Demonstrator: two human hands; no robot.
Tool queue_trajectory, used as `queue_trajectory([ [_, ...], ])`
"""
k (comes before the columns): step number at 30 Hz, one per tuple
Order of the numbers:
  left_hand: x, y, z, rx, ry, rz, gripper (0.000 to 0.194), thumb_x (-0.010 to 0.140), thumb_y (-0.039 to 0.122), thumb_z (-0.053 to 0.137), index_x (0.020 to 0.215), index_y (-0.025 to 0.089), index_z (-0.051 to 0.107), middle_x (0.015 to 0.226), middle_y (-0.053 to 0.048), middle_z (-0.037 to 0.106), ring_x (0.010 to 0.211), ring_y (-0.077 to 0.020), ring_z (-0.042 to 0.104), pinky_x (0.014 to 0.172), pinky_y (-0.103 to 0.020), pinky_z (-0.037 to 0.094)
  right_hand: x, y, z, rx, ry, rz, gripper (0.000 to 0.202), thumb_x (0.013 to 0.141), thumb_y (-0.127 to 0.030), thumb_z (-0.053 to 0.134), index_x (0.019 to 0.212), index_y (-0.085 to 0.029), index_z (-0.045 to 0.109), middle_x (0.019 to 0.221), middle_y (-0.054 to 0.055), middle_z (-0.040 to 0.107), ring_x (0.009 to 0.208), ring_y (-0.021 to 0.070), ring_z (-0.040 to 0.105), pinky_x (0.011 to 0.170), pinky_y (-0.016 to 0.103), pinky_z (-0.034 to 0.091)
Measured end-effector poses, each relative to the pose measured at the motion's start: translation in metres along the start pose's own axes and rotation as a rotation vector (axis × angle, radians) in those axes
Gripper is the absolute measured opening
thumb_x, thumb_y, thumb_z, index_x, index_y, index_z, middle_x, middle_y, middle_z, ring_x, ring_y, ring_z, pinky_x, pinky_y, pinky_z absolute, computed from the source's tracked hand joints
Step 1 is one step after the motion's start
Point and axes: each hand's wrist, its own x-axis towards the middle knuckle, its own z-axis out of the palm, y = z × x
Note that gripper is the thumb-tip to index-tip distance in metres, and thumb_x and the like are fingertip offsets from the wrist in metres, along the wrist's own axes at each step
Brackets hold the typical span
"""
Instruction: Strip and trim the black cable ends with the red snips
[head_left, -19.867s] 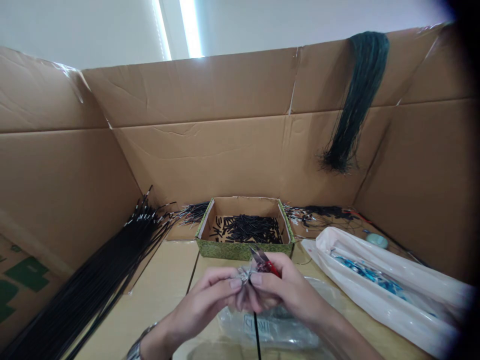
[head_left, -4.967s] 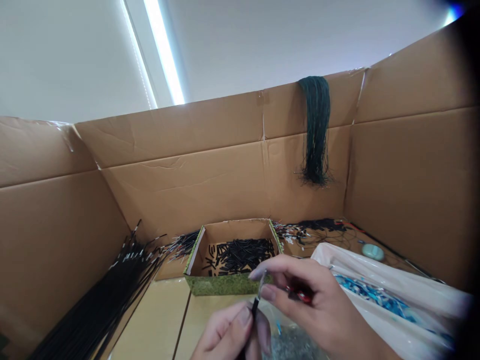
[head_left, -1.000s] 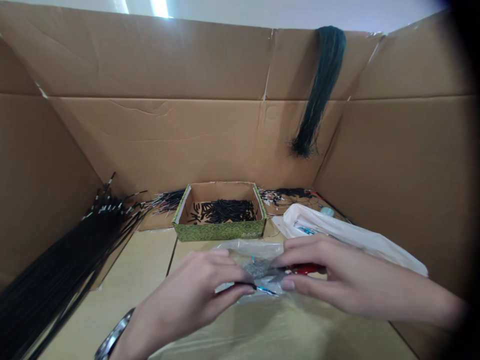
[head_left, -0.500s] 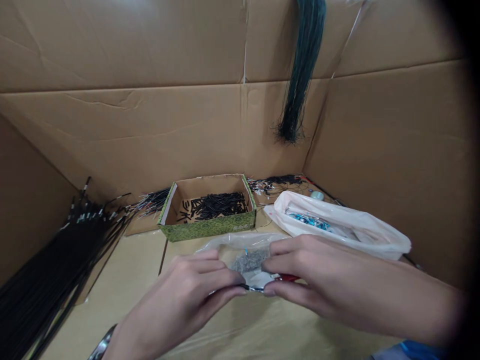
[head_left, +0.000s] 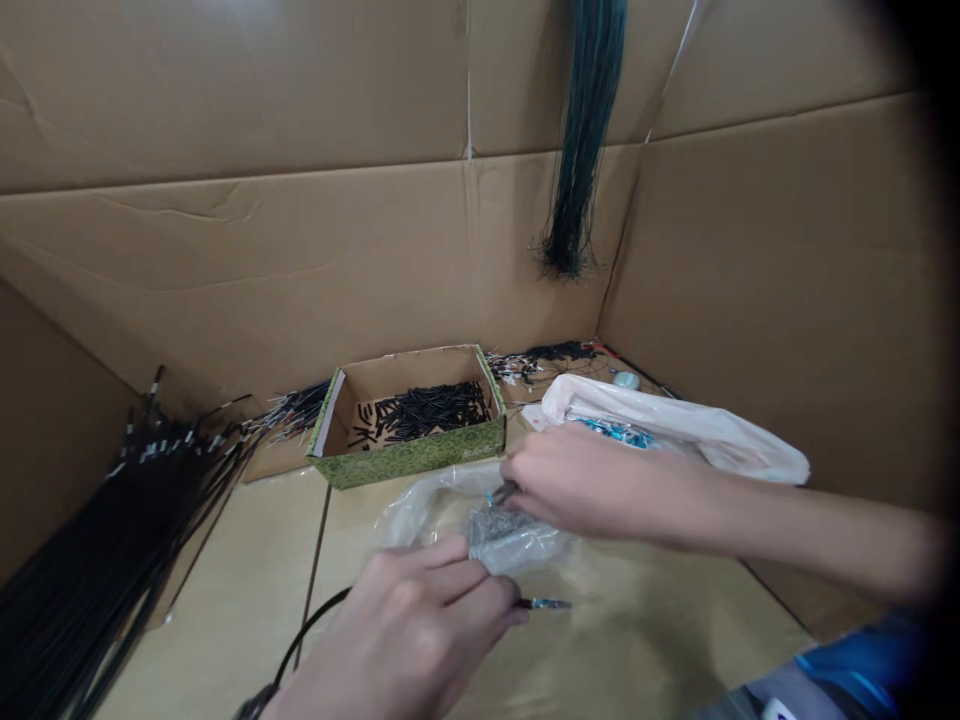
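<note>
Head view, and the left hand [head_left: 431, 625] has its grip clamped on a thin, round black cable [head_left: 527, 603], out in front of the green-patterned open cardboard box [head_left: 409, 462]. The cable's shiny silver-and-blue tip [head_left: 553, 604] pokes past the fingertips, well apart from that box. Closer in, by the box's front right corner, here's the right hand [head_left: 570, 478], bent down over a crumpled clear plastic bag [head_left: 536, 550] with a grey tangled heap [head_left: 491, 525]. Something dark at those fingertips, but it's blurred: I cannot tell if that grip is together or apart! Inside the box, a pile of short black tubes [head_left: 442, 405]. Right of the box, a long white plastic bag [head_left: 727, 435] showing shiny blue pieces [head_left: 619, 432]; left of it, a thick bundle of long black cables [head_left: 112, 530]; above and right, dark green threads [head_left: 589, 120] hang down.
</note>
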Motion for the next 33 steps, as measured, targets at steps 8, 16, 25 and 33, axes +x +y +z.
queue_trajectory([
  [8, -0.004, -0.012, -0.025, -0.386, 0.385, -0.262, 0.015, 0.098, 0.022, 0.059, 0.104, 0.029, 0.07, 0.078, 0.004, 0.072, 0.065, -0.0116, 0.065, 0.052, -0.018, 0.048, -0.022, 0.004, -0.011, 0.194, 0.032, -0.235, 0.034, 0.085, -0.038, 0.075, 0.116, -0.026, 0.071, 0.072, -0.002, 0.062, 0.055, 0.0128, 0.049, 0.05, 0.025, 0.038],
  [16, -0.002, -0.005, -0.021, -0.555, 0.373, -0.18, 0.027, 0.101, 0.024, 0.053, 0.081, 0.023, 0.071, 0.066, 0.003, 0.07, 0.06, -0.0114, 0.066, 0.062, -0.022, 0.051, -0.034, -0.013, 0.027, 0.246, 0.152, -0.435, 0.009, 0.09, -0.028, 0.069, 0.088, -0.023, 0.075, 0.058, -0.002, 0.057, 0.05, 0.0135, 0.048, 0.05, 0.027, 0.036],
  [25, 0.005, -0.026, 0.003, 0.005, 0.545, -0.267, 0.017, 0.099, 0.015, 0.054, 0.107, 0.017, 0.069, 0.091, -0.005, 0.075, 0.076, -0.0209, 0.063, 0.071, -0.034, 0.052, -0.016, -0.01, 0.08, 0.505, 0.394, 0.214, 0.042, 0.089, -0.047, 0.061, 0.061, -0.022, 0.044, 0.058, -0.006, 0.034, 0.053, 0.0121, 0.034, 0.048, 0.025, 0.03],
  [33, 0.007, -0.027, 0.001, 0.072, 0.234, -0.469, 0.019, 0.099, 0.016, 0.054, 0.095, 0.019, 0.073, 0.082, -0.004, 0.073, 0.077, -0.0229, 0.065, 0.066, -0.032, 0.05, -0.035, -0.012, 0.063, 0.106, 0.119, 0.087, 0.029, 0.095, -0.033, 0.055, 0.073, -0.019, 0.069, 0.064, 0.0, 0.063, 0.059, 0.0164, 0.055, 0.055, 0.025, 0.042],
])
